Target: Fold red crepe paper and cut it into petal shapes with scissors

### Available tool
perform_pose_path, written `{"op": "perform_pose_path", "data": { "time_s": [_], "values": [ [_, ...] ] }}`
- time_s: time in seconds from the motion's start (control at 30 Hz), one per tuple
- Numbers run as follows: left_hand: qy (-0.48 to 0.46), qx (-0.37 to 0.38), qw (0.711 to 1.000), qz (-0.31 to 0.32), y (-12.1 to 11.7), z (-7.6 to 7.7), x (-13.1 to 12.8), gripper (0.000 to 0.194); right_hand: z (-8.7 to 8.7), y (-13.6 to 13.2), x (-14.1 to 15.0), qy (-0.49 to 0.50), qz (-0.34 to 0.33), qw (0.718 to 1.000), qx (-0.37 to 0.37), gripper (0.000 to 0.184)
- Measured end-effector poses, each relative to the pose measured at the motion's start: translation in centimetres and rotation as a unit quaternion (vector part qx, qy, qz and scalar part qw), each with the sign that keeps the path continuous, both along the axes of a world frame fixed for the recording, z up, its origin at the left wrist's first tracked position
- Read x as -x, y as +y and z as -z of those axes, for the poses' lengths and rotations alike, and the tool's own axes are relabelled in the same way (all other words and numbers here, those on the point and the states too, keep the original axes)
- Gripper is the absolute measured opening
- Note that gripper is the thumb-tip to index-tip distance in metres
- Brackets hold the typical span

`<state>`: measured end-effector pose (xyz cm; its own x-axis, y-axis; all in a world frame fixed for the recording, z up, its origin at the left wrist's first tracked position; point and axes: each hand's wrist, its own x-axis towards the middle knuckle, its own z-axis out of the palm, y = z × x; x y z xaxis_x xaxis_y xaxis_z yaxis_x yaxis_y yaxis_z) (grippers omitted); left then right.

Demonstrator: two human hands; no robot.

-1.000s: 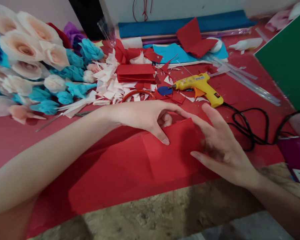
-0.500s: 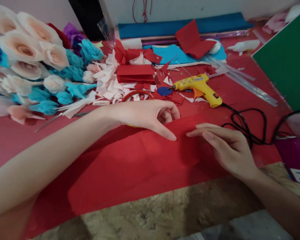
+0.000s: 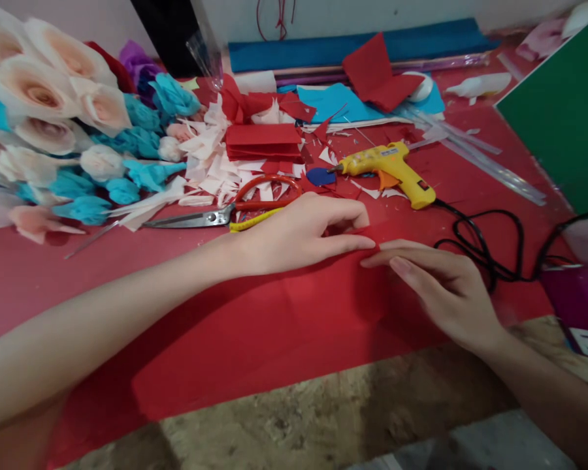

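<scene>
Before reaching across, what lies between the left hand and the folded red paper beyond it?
Between the left hand and folded red paper, the head view shows the scissors' orange-red handle and white scraps.

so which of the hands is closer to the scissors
Left. The left hand is right up against the scissors in the view, partly covering their handles. The right hand is farther off to the right, fingers at the red paper.

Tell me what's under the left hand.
Red paper shows by the fingertips of the left hand; the scissors' handles run partly beneath it. Anything fully under the palm is hidden.
</scene>
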<state>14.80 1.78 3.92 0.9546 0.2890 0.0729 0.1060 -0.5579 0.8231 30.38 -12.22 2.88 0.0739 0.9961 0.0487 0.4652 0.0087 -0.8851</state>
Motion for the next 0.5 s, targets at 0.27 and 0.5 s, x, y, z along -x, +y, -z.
{"op": "perform_pose_path", "data": {
  "time_s": [0.27,0.5],
  "values": [
    [-0.022,0.008,0.998,-0.054,1.4,0.5,-0.2,0.014,-0.1,0.2,-0.3,0.048,-0.008,0.998,0.034,0.020],
    [-0.005,0.084,0.989,-0.125,3.5,0.2,0.3,0.016,0.5,-0.1,-0.8,0.124,0.005,0.992,0.014,0.022]
  ]
}}
